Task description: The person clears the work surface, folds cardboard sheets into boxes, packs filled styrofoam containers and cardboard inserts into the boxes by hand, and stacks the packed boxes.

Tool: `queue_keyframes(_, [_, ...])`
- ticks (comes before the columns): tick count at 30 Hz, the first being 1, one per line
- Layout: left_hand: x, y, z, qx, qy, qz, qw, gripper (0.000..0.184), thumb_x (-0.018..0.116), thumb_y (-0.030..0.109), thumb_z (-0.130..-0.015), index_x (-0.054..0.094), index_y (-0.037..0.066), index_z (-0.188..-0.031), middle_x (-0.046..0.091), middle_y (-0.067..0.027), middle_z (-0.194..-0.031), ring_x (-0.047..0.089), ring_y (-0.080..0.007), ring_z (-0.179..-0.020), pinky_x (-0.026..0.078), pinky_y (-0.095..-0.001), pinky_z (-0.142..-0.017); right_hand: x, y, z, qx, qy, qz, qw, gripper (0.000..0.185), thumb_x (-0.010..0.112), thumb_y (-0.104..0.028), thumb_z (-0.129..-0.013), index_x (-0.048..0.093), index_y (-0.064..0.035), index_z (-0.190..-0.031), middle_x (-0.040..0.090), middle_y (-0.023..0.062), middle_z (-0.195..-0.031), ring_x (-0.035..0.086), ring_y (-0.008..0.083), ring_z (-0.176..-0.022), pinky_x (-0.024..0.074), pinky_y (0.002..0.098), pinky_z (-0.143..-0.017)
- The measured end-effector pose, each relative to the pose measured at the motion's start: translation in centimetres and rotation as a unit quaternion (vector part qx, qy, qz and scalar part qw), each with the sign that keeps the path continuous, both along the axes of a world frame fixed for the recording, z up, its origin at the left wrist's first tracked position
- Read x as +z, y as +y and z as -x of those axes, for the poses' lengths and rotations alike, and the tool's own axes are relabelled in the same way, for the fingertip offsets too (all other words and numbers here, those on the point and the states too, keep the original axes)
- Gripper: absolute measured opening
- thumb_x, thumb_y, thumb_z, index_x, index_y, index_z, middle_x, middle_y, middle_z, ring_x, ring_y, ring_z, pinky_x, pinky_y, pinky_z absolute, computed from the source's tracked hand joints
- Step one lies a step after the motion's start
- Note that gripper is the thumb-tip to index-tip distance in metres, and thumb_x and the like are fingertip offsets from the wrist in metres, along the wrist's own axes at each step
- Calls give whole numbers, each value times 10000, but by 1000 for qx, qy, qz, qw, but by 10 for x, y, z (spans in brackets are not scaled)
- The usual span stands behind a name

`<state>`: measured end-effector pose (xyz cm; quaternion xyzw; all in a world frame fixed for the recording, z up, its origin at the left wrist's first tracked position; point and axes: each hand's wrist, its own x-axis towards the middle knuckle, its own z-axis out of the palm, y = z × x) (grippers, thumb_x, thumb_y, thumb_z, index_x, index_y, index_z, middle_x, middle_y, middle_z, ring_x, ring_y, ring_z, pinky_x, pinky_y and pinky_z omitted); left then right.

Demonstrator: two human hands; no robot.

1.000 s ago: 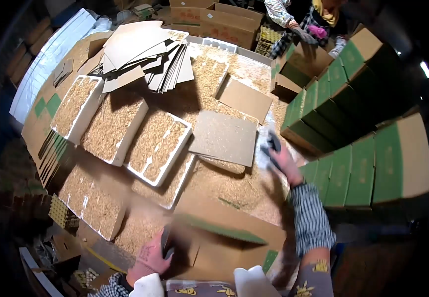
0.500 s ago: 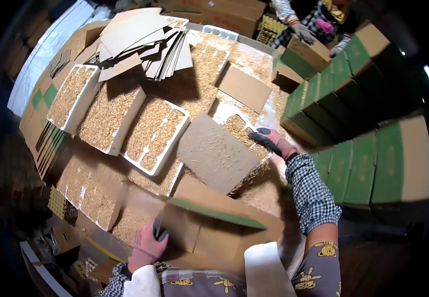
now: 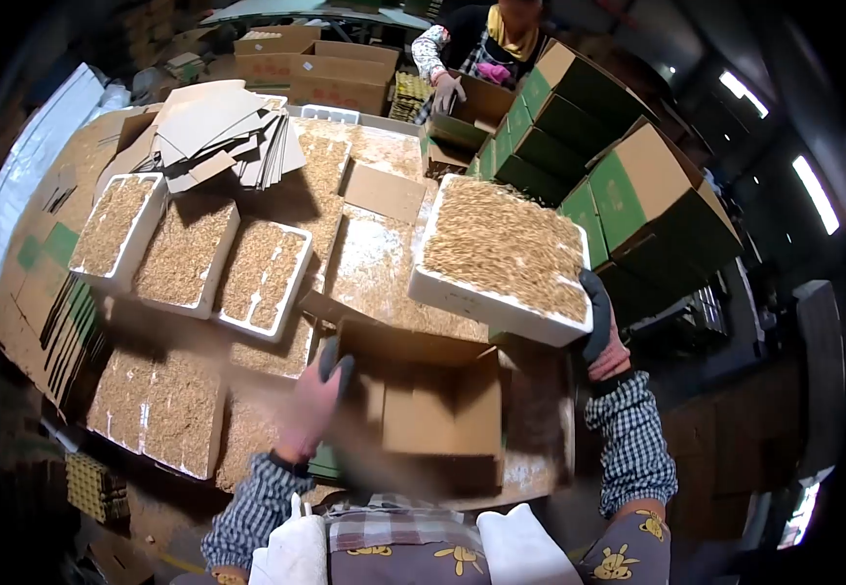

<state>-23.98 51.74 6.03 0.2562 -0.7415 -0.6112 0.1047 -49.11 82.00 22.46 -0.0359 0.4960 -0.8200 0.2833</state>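
My right hand (image 3: 602,331), in a pink glove with dark fingers, grips the right end of a white foam box (image 3: 501,310). That box is raised and tilted, filled with straw-coloured husk-like bedding (image 3: 506,244); anything beneath the bedding is hidden. My left hand (image 3: 314,405), gloved alike, is at the left side of an open cardboard carton (image 3: 442,414). Its thumb and fingers are apart, near the carton's edge. The carton's inside looks bare, and its flaps are blurred by motion.
More filled foam boxes (image 3: 265,278) stand to the left, with cardboard sheets (image 3: 210,127) piled behind them. Green-and-brown cartons (image 3: 628,200) are stacked at right. Across the table, a co-worker's gloved hand (image 3: 448,92) is at another carton.
My right hand has lifted the foam box, and the cardboard sheet that lay over it is off. The carton has turned and moved up; my left hand has risen along its side. The view has shifted.
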Motion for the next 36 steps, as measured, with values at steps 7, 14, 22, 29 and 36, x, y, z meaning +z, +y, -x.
queue_keyframes(7, [10, -18, 52, -118, 127, -78, 982, 411, 510, 326, -943, 580, -31, -1135, 642, -223, -989, 607, -318, -907, 456, -368, -825, -40, -20, -131, -10, -191, 82, 978, 470, 509, -245, -945, 456, 0, -1342, 557, 189, -1286, 567, 317, -1149, 457, 453, -1001])
queue_keyframes(14, [-10, -30, 43, -48, 41, -76, 995, 322, 476, 232, -940, 602, -31, -1078, 635, -212, -822, 607, -269, -763, 464, -374, -713, -53, -8, -119, 10, -187, -18, 982, 488, 521, -248, -956, 424, 12, -1358, 547, 203, -1284, 575, 322, -1139, 476, 445, -987])
queue_keyframes(22, [1, -91, 76, -201, -3, 153, 968, 428, 555, 299, -936, 559, 37, -1275, 669, -153, -1079, 632, -174, -991, 491, -308, -850, -67, -13, -106, 258, 150, -586, 754, 658, 688, -277, -851, 386, -23, -1377, 603, 127, -1207, 565, 209, -1064, 438, 330, -939])
queue_keyframes(29, [-64, -124, 185, -472, -164, 607, 618, 749, 771, 395, -639, 525, 245, -1330, 465, -141, -1340, 387, -348, -1295, 273, -500, -1101, -80, -54, -105, 340, 169, -821, 427, 770, 632, -444, -831, 340, 48, -1347, 614, 230, -1170, 596, 340, -1097, 466, 395, -937])
queue_keyframes(36, [53, -120, 138, -155, 100, 547, 816, 351, 671, 119, -787, 638, 144, -1136, 649, -97, -1000, 633, -266, -819, 533, -351, -712, -120, -52, -100, 319, 260, -811, 416, 299, 473, -198, -921, 529, 11, -1126, 677, 202, -960, 645, 343, -939, 508, 416, -790])
